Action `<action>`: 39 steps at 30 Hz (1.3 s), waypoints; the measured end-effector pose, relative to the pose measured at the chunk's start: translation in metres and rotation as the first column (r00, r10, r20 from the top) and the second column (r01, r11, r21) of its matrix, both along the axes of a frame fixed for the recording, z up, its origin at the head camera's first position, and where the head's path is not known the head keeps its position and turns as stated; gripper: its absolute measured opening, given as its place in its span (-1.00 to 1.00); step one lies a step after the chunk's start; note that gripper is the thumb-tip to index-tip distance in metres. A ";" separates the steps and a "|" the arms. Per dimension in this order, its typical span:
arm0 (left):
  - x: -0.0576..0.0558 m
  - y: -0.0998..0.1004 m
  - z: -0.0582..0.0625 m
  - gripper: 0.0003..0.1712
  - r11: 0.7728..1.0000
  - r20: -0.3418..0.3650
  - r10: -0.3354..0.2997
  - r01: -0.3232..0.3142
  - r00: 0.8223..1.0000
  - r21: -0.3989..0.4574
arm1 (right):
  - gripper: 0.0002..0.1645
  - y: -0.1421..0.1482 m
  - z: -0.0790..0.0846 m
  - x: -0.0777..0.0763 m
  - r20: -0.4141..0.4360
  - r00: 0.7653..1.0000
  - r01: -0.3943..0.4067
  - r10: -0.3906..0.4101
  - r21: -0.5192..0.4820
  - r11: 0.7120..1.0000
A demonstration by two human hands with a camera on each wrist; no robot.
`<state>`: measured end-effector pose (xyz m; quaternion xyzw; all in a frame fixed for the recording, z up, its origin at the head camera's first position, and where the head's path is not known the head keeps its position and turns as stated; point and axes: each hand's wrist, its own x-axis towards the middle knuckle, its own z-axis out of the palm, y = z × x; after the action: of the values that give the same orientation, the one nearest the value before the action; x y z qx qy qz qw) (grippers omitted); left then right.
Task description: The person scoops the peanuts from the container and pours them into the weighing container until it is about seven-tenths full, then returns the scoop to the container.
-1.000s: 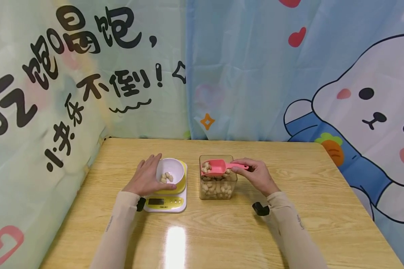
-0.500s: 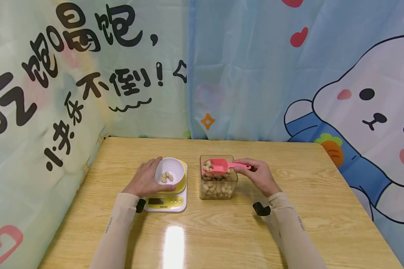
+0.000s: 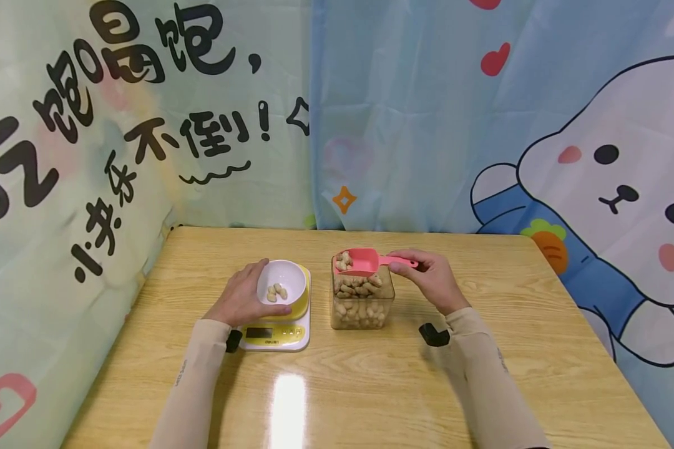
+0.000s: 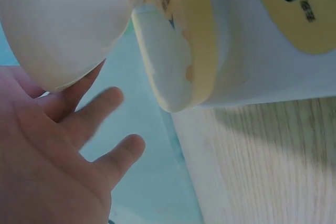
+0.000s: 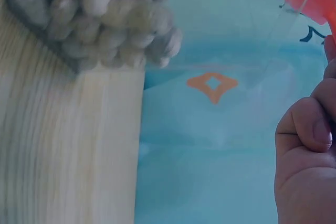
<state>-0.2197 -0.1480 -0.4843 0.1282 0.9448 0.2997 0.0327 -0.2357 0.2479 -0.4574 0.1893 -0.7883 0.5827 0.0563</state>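
Observation:
My left hand (image 3: 241, 296) holds a white bowl (image 3: 283, 274) between thumb and fingers, tilted over the yellow-and-white kitchen scale (image 3: 275, 340). A few peanuts in their shells (image 3: 277, 292) lie in the bowl. In the left wrist view the bowl's underside (image 4: 63, 30) shows beside the scale, some fingers spread below it. With thumb and fingers, my right hand (image 3: 435, 280) pinches the handle of a pink scoop (image 3: 364, 262). Several peanuts (image 3: 344, 260) sit at the scoop's left end, over the mouth of a clear container (image 3: 362, 315) filled with peanuts.
Both items stand on a wooden table (image 3: 359, 386), the container right of the scale. A printed cloth backdrop (image 3: 415, 125) hangs behind the table's far edge and down its left side. Black wrist straps show at both sleeves.
My right hand has raised the scoop with its peanuts, uncovering more of the peanuts in the container. The left hand and bowl stay nearly in place; the head view has shifted slightly.

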 end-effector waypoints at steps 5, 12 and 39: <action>-0.001 -0.001 0.000 0.43 1.000 0.001 -0.002 0.002 1.000 0.004 | -0.70 -0.013 0.002 -0.005 0.001 1.000 -0.026 0.026 -0.026 0.999; -0.002 -0.002 0.001 0.44 1.000 0.017 0.000 0.000 1.000 -0.012 | -0.67 -0.038 0.004 -0.010 0.032 0.998 -0.056 0.055 0.004 0.998; 0.000 0.002 0.001 0.41 0.999 0.039 0.009 -0.007 0.999 -0.041 | -0.69 -0.085 0.030 -0.019 -0.075 0.967 -0.187 0.244 0.440 0.878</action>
<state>-0.2194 -0.1460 -0.4829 0.1178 0.9505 0.2829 0.0524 -0.2550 0.1634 -0.4275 0.3207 -0.8659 0.3839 -0.0018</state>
